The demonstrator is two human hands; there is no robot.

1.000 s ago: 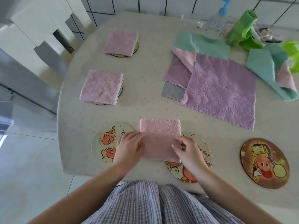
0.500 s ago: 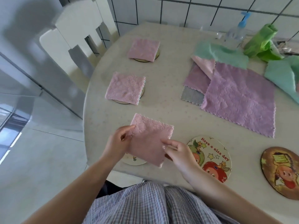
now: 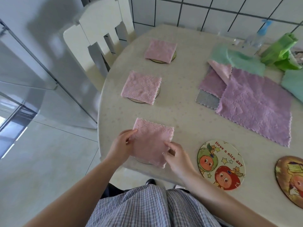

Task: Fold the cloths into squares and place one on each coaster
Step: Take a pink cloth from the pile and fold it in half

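Head view: my left hand [image 3: 122,145] and right hand [image 3: 176,155], both grips pinching folded pink cloth [image 3: 151,142] by its edges, squaring it over coaster [image 3: 142,161] at tabletop [image 3: 180,99] seven o'clock.

Head-worn view, forward and down

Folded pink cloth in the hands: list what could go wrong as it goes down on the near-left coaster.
1. The folded pink cloth sits close to the table edge; its near corner may overhang and drag it off.
2. When the left hand and right hand let go, the fold could spring open.
3. It hides nearly all of the coaster, so it may land off-centre.
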